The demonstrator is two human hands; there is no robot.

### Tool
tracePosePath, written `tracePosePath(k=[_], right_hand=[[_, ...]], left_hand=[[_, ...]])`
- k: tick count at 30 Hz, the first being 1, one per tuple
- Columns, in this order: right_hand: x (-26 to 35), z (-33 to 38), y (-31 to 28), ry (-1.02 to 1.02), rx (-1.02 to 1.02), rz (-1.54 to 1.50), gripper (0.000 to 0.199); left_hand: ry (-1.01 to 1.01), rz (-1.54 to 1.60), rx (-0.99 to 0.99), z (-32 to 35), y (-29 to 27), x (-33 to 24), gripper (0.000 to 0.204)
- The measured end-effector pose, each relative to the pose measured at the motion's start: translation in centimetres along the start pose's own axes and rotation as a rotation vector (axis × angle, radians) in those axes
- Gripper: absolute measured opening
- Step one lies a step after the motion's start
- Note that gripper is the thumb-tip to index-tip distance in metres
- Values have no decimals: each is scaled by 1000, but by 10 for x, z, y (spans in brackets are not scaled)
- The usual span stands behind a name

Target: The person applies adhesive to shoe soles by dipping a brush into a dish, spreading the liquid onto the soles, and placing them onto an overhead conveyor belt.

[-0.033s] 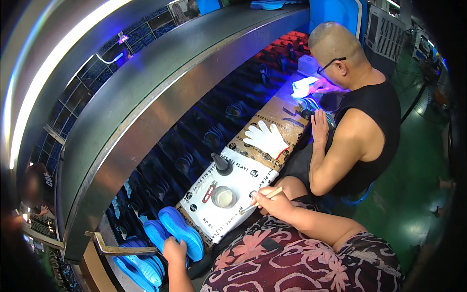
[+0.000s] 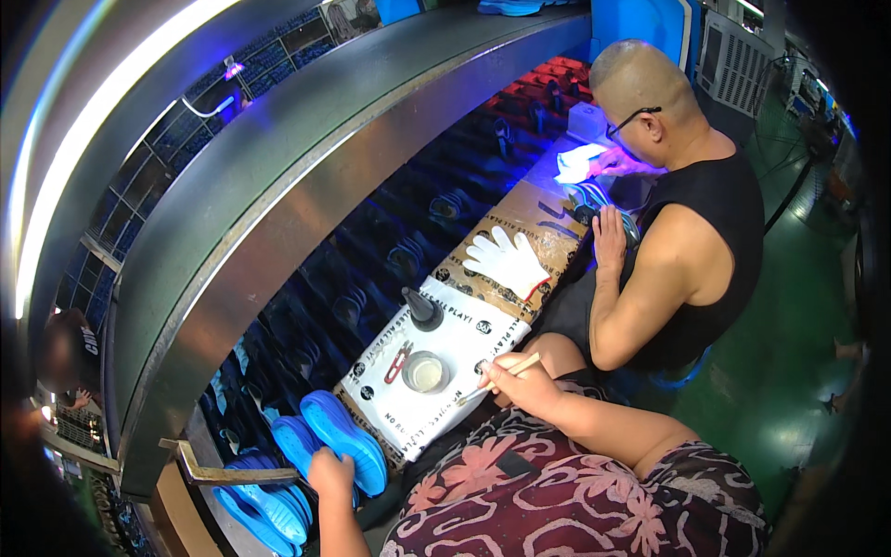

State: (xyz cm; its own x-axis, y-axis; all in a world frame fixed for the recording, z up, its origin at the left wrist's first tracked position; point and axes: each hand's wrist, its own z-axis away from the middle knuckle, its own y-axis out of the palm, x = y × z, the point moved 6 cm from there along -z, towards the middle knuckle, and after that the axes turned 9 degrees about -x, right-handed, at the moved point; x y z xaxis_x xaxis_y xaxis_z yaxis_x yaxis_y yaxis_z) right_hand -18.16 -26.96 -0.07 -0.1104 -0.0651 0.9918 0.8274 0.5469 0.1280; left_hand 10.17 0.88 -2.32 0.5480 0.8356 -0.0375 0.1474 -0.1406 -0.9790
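Observation:
My left hand [image 2: 331, 473] is closed on a blue shoe sole [image 2: 295, 441] at the lower left; the fingertips are partly hidden. A second blue sole [image 2: 345, 444] leans close beside it, against the edge of the white-covered board [image 2: 445, 364]. In my right hand [image 2: 524, 382] is a thin brush [image 2: 527, 362] with a pale wooden handle, its tip low over the board's near edge. On the board stand a clear cup [image 2: 426, 373] with pale liquid and a dark cone-tipped bottle [image 2: 422, 310]. Red-handled snips [image 2: 398, 362] lie beside the cup.
More blue soles [image 2: 264, 501] are piled at the lower left, under a metal bracket [image 2: 232, 473]. A white glove [image 2: 506, 260] lies on the taped cardboard. A co-worker [image 2: 682, 213] sits at right under violet light. The conveyor housing [image 2: 278, 200] arches over a dark belt of shoe parts.

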Motion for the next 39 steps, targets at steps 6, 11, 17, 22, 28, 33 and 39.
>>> tracePosePath(k=[6, 11, 17, 22, 28, 33, 39], right_hand=[[-4, -4, 4, -21, -40, -19, 30], [2, -6, 4, 106, -47, 44, 31], [4, -11, -4, 115, -85, 61, 31], [-11, -26, -21, 89, -170, 159, 29], [4, -45, 18, -127, 43, 164, 30], [0, -67, 69, -479, 157, 443, 20], [-24, -79, 93, -610, 197, 605, 18]], left_hand=[[-21, 22, 37, -4, -11, -7, 33], [-184, 485, 73, 4, -3, 13, 30], [-1087, 1824, 505, 31, 20, 25, 50], [-826, 2084, 744, 40, -12, -13, 36], [-480, 1752, 518, 44, -25, -57, 53], [-498, 1467, 383, 41, -27, -59, 54], [-507, 1409, 368, 47, -20, -48, 54]])
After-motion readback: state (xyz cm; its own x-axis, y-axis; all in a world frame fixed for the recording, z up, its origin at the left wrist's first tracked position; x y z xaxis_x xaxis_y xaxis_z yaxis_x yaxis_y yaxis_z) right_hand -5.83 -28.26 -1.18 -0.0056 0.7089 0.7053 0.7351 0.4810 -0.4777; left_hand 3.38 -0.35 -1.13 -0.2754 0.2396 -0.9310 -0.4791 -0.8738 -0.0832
